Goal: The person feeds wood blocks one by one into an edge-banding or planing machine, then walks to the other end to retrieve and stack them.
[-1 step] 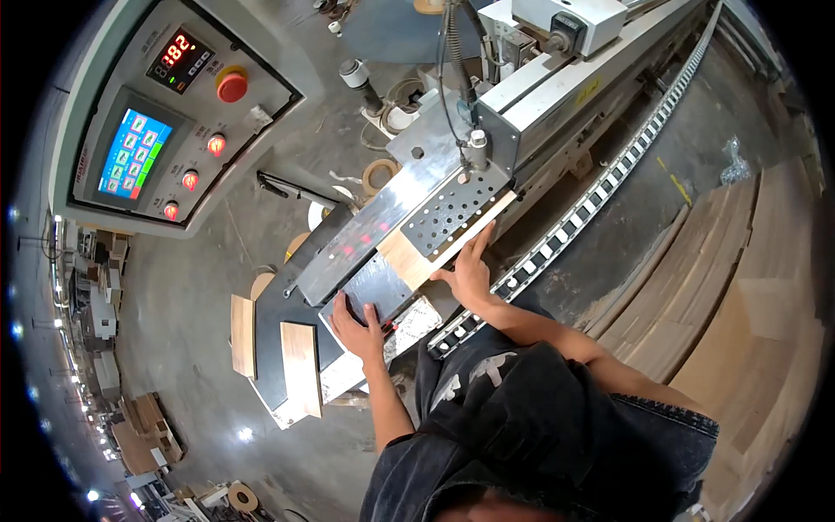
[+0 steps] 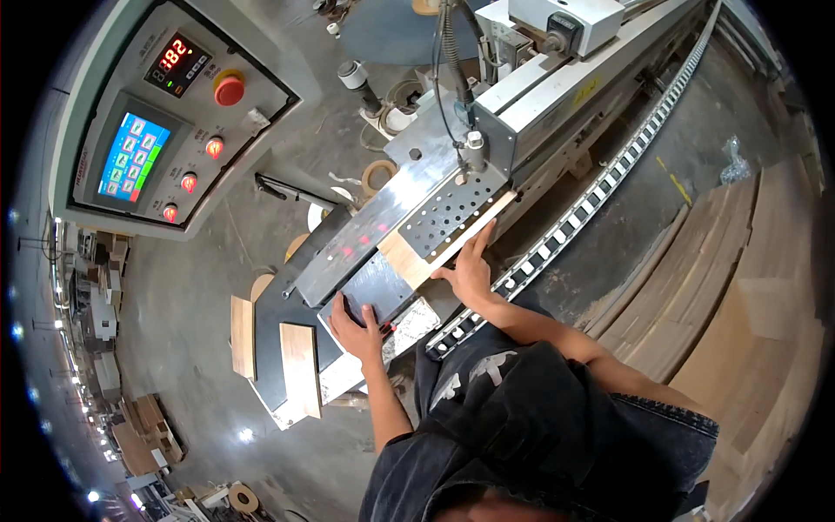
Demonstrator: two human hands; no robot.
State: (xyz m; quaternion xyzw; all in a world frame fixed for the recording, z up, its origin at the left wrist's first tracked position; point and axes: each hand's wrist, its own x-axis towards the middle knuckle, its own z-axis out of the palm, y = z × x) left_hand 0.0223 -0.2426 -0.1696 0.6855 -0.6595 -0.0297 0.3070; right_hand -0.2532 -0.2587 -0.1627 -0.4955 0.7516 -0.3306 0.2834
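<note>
A pale wooden board (image 2: 404,259) lies on the machine's metal table, its far part under a dark perforated plate (image 2: 448,217). My right hand (image 2: 470,277) is at the board's near long edge. Its forefinger stretches along that edge and the thumb touches the board near its left corner; the fingers are apart, not wrapped round it. My left hand (image 2: 355,332) rests with spread fingers at the near left edge of the smooth metal plate (image 2: 378,287), holding nothing. A silver guide bar (image 2: 357,248) with red light spots runs along the far side.
Two wooden pieces (image 2: 300,370) (image 2: 243,337) lie on the dark side table at left. A control panel (image 2: 174,113) with a screen and lit red buttons stands at upper left. A chain-like track (image 2: 565,230) runs diagonally past my right arm. Long boards (image 2: 696,270) are stacked at right.
</note>
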